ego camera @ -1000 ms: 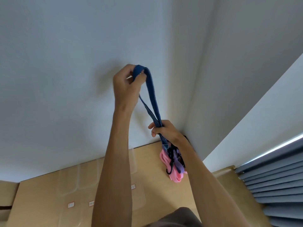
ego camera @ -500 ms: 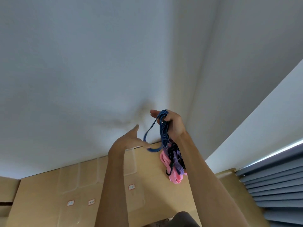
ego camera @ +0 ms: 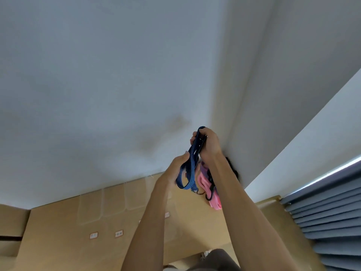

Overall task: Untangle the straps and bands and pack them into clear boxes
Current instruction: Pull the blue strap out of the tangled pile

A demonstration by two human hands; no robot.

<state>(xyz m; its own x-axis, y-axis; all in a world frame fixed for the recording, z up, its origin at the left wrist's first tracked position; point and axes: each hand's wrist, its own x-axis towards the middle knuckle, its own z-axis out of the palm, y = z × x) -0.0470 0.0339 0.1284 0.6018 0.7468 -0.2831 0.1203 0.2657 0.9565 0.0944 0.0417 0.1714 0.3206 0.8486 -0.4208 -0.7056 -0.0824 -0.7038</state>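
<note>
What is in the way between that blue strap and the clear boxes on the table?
Nothing visible blocks it. The blue strap is already gathered in loops between the right hand and left hand, lifted above the table. The clear boxes lie down-left of it, with only open tabletop between.

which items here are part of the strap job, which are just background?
In the job:
blue striped strap, held by right hand and left hand
pink bands
purple strap
black hook
clear boxes

Background:
wooden table
blue-grey blinds
white wall
</note>
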